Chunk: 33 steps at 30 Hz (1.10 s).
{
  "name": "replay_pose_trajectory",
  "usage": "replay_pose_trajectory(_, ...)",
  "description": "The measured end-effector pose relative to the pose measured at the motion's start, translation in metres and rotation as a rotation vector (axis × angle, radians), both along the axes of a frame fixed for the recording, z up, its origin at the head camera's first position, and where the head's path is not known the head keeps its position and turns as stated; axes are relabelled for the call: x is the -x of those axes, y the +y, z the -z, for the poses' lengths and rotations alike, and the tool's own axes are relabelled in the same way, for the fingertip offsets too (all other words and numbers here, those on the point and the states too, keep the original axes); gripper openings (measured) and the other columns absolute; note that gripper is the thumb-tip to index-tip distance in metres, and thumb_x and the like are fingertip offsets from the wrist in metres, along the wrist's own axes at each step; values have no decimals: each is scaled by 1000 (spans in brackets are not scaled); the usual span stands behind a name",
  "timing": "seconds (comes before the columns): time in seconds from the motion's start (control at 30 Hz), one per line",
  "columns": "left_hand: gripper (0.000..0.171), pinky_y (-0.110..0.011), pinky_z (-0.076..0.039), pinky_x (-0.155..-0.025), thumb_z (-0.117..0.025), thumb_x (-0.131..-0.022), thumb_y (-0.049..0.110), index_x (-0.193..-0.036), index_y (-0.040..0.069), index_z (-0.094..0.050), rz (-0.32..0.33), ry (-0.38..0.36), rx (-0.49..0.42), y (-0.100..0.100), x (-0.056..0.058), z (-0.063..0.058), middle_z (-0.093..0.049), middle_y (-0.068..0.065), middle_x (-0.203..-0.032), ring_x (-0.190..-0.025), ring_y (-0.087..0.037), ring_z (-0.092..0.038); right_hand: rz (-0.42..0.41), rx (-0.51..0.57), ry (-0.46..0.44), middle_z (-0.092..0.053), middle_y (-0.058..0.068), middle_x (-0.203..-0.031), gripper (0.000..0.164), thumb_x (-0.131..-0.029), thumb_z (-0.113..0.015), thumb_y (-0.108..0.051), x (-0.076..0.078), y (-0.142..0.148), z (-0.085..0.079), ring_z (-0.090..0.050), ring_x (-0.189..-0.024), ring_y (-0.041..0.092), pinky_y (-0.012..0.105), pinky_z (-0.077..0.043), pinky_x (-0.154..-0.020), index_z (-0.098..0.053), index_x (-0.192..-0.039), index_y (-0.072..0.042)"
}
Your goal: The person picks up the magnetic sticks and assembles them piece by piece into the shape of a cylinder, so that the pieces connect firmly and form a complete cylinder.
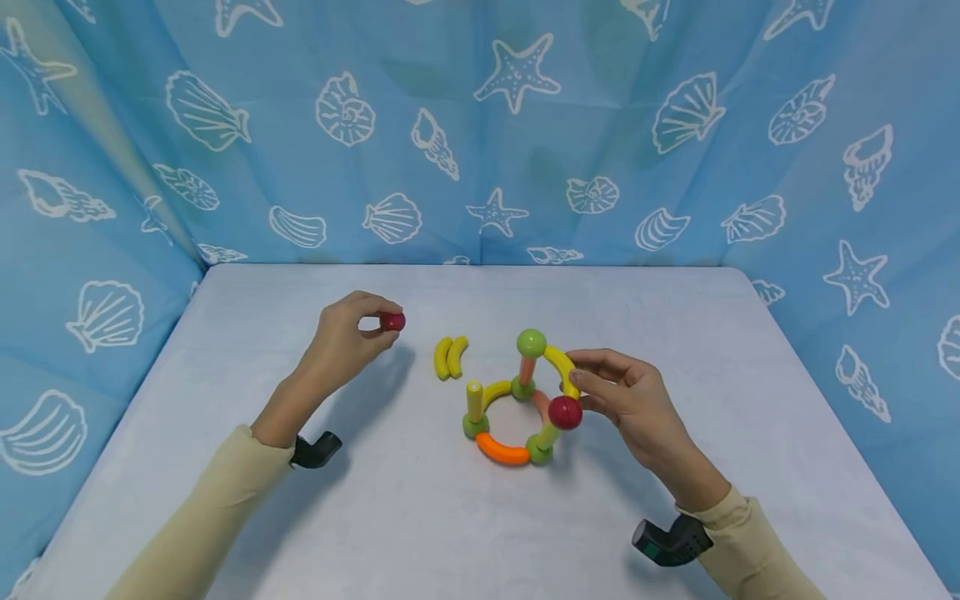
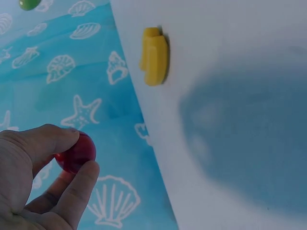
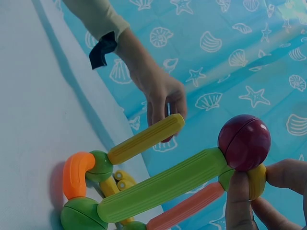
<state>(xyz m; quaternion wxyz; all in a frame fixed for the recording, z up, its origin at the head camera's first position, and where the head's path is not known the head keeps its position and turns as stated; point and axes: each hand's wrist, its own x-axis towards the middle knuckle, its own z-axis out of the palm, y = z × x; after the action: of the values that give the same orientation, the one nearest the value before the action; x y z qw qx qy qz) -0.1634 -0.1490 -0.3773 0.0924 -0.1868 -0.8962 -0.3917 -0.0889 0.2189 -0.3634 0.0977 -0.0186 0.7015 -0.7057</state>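
My left hand (image 1: pixel 347 333) pinches a small red ball (image 1: pixel 392 322) between thumb and fingers, raised above the table's left half. The left wrist view shows that ball (image 2: pixel 79 154) at the fingertips. On the right, my right hand (image 1: pixel 633 402) grips a curved yellow rod (image 1: pixel 559 365) at the top of a ball-and-rod toy frame. That rod joins a green ball (image 1: pixel 531 343) to another red ball (image 1: pixel 566 412). Below, curved rods, one an orange rod (image 1: pixel 502 450), and green balls form a ring. A yellow upright rod (image 1: pixel 474 402) has a bare top; green (image 3: pixel 163 184) and salmon uprights (image 3: pixel 187 206) stand too.
Two curved yellow rods (image 1: pixel 450 358) lie side by side on the white table (image 1: pixel 375 517), between my left hand and the frame. A blue curtain (image 1: pixel 480 158) with white shell and starfish prints hangs behind the table and at its sides.
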Motion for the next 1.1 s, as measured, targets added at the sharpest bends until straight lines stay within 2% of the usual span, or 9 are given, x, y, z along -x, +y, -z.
replay_pose_trajectory(0.13, 28, -38, -59, -79, -78, -83, -3, -109, 4, -72, -2, 29, -24, -1, -11, -3, -64, -7, -109, -101, -22, -63, 3, -1, 0, -65, 11, -112, 38, -96, -69, -14, 0, 1, 1, -69, -93, 23, 33, -58, -83, -60, -127, 6)
replay_pose_trajectory(0.37, 30, -35, -59, -78, -79, -82, -4, -108, 8, -72, -21, 23, -66, 1, -36, -6, -64, -3, -109, -102, -19, -62, -5, -1, 5, -65, 11, -115, 37, -96, -69, -15, 1, 1, 3, -69, -94, 23, 34, -58, -83, -61, -126, 5)
replay_pose_trajectory(0.57, 33, -33, -59, -75, -81, -79, -6, -108, 9, -72, 9, 22, -106, 9, -55, -9, -64, -1, -108, -101, -17, -63, 0, 6, 1, -64, 11, -115, 38, -96, -70, -16, 0, 1, 5, -70, -94, 22, 33, -58, -83, -61, -127, 5)
replay_pose_trajectory(1.1, 36, -31, -59, -73, -81, -79, -4, -110, 13, -74, 82, -12, -186, 38, -82, -19, -64, 3, -112, -103, -16, -64, 7, -6, 14, -65, 10, -114, 38, -96, -69, -15, 0, 0, 2, -70, -94, 22, 33, -58, -83, -60, -127, 6)
